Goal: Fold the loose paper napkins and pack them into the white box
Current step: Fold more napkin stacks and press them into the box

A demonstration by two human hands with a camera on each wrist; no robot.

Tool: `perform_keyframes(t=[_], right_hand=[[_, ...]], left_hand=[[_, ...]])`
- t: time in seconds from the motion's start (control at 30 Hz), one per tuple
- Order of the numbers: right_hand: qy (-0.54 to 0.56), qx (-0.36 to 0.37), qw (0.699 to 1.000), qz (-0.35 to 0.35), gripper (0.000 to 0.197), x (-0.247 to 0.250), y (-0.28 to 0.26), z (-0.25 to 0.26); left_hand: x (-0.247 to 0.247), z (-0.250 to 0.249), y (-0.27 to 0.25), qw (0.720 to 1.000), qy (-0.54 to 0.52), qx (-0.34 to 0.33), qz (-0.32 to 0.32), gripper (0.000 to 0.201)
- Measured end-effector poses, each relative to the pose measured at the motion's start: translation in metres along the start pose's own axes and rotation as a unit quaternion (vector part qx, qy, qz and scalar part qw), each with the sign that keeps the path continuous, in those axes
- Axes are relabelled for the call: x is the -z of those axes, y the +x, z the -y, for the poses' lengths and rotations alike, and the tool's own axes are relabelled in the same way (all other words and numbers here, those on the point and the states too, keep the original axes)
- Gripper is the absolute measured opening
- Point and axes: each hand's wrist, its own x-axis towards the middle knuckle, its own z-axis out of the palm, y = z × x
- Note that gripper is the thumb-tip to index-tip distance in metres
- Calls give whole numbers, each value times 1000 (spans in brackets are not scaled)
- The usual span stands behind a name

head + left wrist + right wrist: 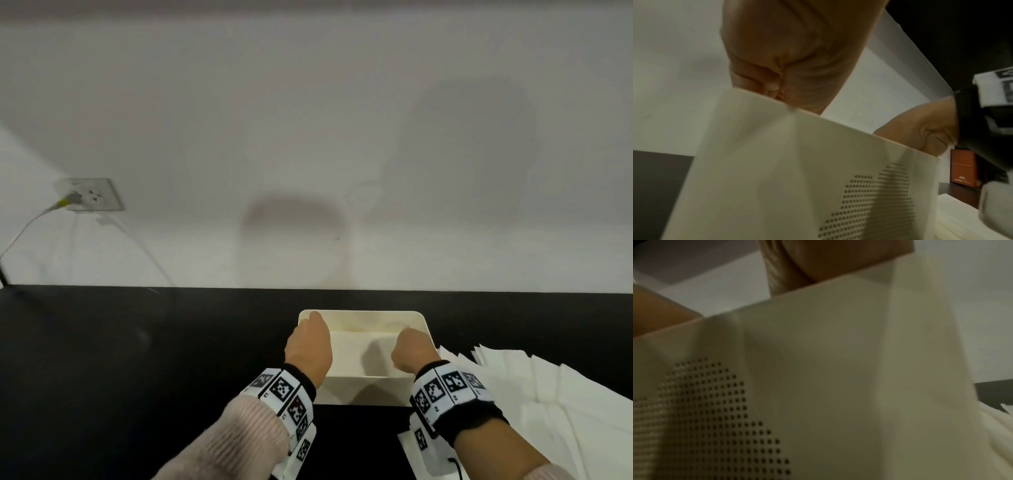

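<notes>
White box [363,317]: landmark for all positions, sits open-topped on the black table [137,359]. Left hand [310,346] reaches down inside at the box's left end, right hand [412,349] at its right end; fingers point down out of sight behind the near wall, so cannot tell whether either is gripping or only pressing. Between the hands, inside the box, lies a folded napkin [356,346], flat against the floor; judged as being seated now. Box otherwise looks nearly empty, so packing is at an early stage. Just right of the box, a fanned heap of loose napkins [548,387] remains unfolded: the bulk of the work is left. Wall socket [90,195] far left of the box.
</notes>
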Motion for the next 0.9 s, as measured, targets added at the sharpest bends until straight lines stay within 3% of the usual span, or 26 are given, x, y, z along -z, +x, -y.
perform_keyframes(t=[0.1,0.4,0.5,0.67,0.8,0.9], right_hand=[[-42,1,999,1,32,-3,1,3],[-28,-17,999,10,33,-3,5,5],[-12,-17,1000,-15,34,-4,4,5],[113,-66,990,-61,36,-10,4,4],[140,-70,986,-59,33,-11,4,4],[138,-58,987,-59,31,-9,-1,4]], left_hand=[[-5,0,3,1000,-6,15,10,31],[-16,0,11,1000,-11,25,14,30],[-18,0,8,998,48,-3,29,31],[-20,-1,8,986,146,-57,64,29],[-15,-4,5,987,136,-39,71,30],[-12,-4,8,953,270,-105,84,30]])
